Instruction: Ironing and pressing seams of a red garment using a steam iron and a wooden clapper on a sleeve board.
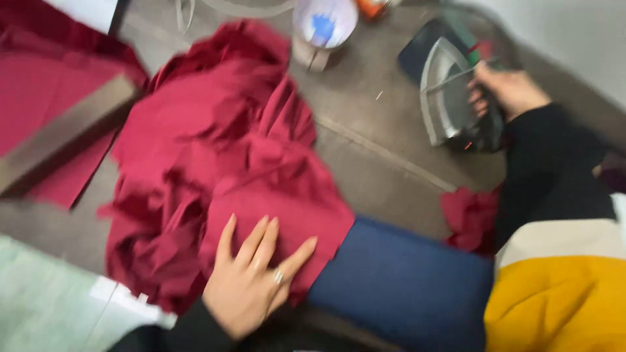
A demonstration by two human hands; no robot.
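Note:
My left hand (251, 277) lies flat with fingers spread on a crumpled dark red cloth (215, 150) that is heaped over the grey floor (378, 130). A ring sits on one finger. My right hand (505, 91), in a black sleeve, grips the handle of a clothes iron (450, 91) at the upper right; the iron is tipped so that its grey soleplate faces the camera. The view is blurred by motion.
A dark blue pad (404, 287) lies at the lower middle beside my yellow and white garment (561, 293). More red fabric (45, 98) and a wooden strip (62, 133) lie at the left. A round white object (325, 23) stands at the top; a small red scrap (469, 218) lies near the pad.

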